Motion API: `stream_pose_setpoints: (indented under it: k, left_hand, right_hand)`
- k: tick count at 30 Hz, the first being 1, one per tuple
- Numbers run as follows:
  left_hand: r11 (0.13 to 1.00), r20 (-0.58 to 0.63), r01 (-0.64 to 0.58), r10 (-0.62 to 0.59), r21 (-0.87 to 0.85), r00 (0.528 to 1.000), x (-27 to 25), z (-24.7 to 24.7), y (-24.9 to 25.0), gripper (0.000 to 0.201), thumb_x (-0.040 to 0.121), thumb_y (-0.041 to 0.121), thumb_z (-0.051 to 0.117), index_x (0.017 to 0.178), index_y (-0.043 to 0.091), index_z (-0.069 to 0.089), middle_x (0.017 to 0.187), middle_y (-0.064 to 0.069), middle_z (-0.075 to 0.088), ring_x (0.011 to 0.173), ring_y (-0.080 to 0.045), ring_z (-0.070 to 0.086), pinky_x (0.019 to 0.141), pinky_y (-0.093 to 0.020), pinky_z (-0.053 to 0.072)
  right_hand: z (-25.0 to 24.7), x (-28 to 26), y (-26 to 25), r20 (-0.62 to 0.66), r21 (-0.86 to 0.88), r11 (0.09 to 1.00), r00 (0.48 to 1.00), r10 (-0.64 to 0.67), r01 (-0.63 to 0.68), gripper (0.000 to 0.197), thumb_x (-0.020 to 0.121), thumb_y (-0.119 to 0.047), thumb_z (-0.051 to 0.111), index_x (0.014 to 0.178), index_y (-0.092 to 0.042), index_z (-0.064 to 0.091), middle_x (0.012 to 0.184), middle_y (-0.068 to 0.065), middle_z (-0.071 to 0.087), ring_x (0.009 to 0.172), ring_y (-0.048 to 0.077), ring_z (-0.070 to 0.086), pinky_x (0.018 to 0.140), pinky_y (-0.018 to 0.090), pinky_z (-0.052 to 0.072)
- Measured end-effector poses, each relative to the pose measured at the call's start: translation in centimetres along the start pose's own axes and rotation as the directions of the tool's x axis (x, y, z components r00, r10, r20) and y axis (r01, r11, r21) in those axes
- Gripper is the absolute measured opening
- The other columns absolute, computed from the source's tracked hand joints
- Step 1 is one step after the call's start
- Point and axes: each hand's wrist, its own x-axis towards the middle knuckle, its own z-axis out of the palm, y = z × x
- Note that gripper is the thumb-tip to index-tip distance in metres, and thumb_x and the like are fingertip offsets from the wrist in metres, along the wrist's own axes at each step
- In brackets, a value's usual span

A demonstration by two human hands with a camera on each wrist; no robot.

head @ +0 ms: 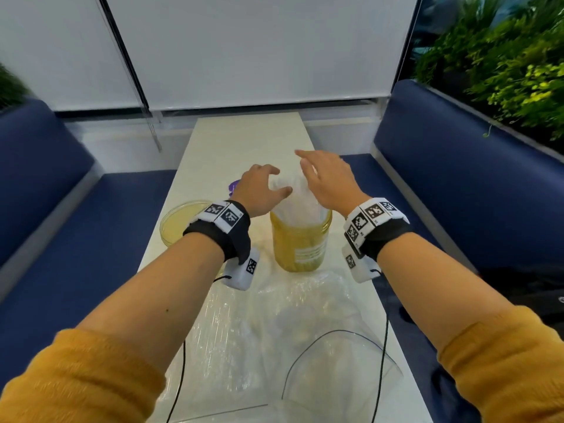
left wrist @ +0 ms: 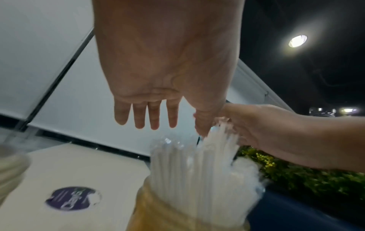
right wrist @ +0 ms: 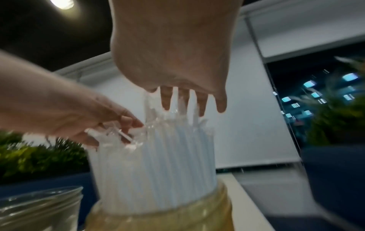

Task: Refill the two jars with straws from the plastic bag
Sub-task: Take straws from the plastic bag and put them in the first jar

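— Where do the straws (head: 297, 193) stand?
— Upright in the yellow jar (head: 300, 239) at mid-desk (head: 244, 132), packed tight; the second jar (head: 180, 221) sits just left of it, and the plastic bag (head: 274, 315) lies crumpled nearer the person.
— And the grip?
— The left hand (head: 261, 190) hovers over the straw tips with fingers spread wide, holding nothing; the right hand (head: 328, 178) is open too, fingers straight at the tips.

On the table (head: 213, 141) I see the jar of straws (head: 300, 239) centred, the second jar (head: 183, 221) to its left, the plastic bag (head: 274, 325) nearer me. My left hand (head: 262, 190) and right hand (head: 329, 181) flank the straws (head: 297, 193).
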Motion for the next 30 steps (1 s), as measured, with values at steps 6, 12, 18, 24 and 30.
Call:
stream_pose_setpoints:
  k: [6, 12, 18, 24, 30]
  left_hand:
    - [0.992, 0.089, -0.017, 0.028, -0.125, 0.996, -1.1, 2.4, -0.5, 0.051, 0.104, 0.031, 0.043, 0.151, 0.012, 0.038, 0.157, -0.012, 0.035, 0.148, -0.024, 0.031, 0.119, -0.033, 0.024]
    - [0.963, 0.301, 0.084, -0.004, -0.254, 0.954, -0.9, 2.5, -1.5, 0.134, 0.060, 0.037, 0.086, 0.161, 0.021, -0.001, 0.167, -0.004, 0.007, 0.153, -0.022, 0.015, 0.121, -0.045, 0.027]
    - [0.981, 0.012, -0.055, 0.058, -0.186, 0.998, 0.0, 3.6, -0.8, 0.093, 0.075, 0.018, 0.086, 0.150, 0.009, 0.032, 0.147, -0.014, 0.045, 0.136, -0.032, 0.045, 0.108, -0.041, 0.042]
    - [0.974, 0.191, -0.065, 0.107, -0.215, 0.976, 0.3, 2.3, -0.1, 0.105, 0.084, 0.007, 0.075, 0.158, 0.012, 0.001, 0.157, -0.016, 0.034, 0.141, -0.029, 0.042, 0.107, -0.034, 0.041]
    - [0.885, 0.112, 0.058, -0.007, -0.462, 0.994, -1.3, 2.3, -1.8, 0.069, 0.095, 0.012, 0.057, 0.153, 0.016, 0.021, 0.156, -0.010, 0.031, 0.141, -0.027, 0.040, 0.112, -0.041, 0.040]
  right_hand:
    - [2.3, -0.4, 1.1, 0.098, 0.229, 0.971, 0.991, -0.090, 0.066, 0.056, 0.105, -0.050, 0.025, 0.141, -0.020, 0.056, 0.139, 0.008, 0.058, 0.131, 0.026, 0.048, 0.112, 0.044, 0.034]
    - [1.8, -2.1, 1.9, 0.317, 0.164, 0.976, 0.944, 0.086, -0.144, 0.101, 0.062, -0.084, 0.064, 0.150, -0.041, 0.037, 0.160, 0.004, 0.029, 0.147, 0.027, 0.026, 0.118, 0.053, 0.026]
    - [2.7, -1.3, 0.2, -0.100, 0.448, 0.894, 0.993, 0.060, -0.009, 0.035, 0.081, -0.037, 0.080, 0.109, -0.019, 0.069, 0.107, -0.002, 0.065, 0.097, 0.010, 0.060, 0.089, 0.031, 0.052]
    - [2.2, -0.5, 0.4, 0.154, 0.343, 0.938, 0.988, -0.003, -0.050, 0.059, 0.093, -0.063, 0.050, 0.145, -0.035, 0.050, 0.149, 0.003, 0.046, 0.137, 0.022, 0.040, 0.114, 0.038, 0.029]
    - [2.7, -0.2, 0.9, -0.091, 0.306, 0.952, 0.996, 0.023, 0.006, 0.028, 0.100, -0.033, 0.056, 0.106, -0.012, 0.074, 0.104, 0.005, 0.065, 0.098, 0.018, 0.058, 0.088, 0.025, 0.044]
